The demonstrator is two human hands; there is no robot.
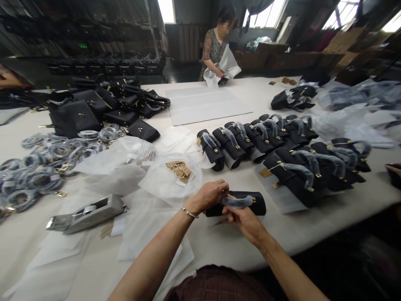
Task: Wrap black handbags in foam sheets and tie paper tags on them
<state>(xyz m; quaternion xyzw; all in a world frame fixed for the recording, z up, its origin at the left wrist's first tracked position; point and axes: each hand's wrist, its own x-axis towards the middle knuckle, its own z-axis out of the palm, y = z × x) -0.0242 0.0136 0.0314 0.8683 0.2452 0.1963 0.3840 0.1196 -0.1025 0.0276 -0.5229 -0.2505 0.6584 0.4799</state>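
A black bag (259, 204) lies on the pale table (216, 246) close in front of me, its handle (238, 202) wrapped in clear plastic. My left hand (210, 195) is closed at the left end of that handle, fingertips pinched together; what they pinch is too small to make out. From below, my right hand (246, 219) reaches the same spot, its fingers curled at the handle's lower edge. The hands nearly meet there. Several finished-looking black bags (290, 175) with wrapped handles stand to the right, some with brown tags (265, 172).
A tape dispenser (94, 213), white sheets (147, 225), a pile of brown tags (178, 170) and coiled wrapped straps (40, 182) lie left. Black bags (81, 117) are heaped behind. Across the table, a person (216, 50) handles white paper. Another hand shows at the right edge.
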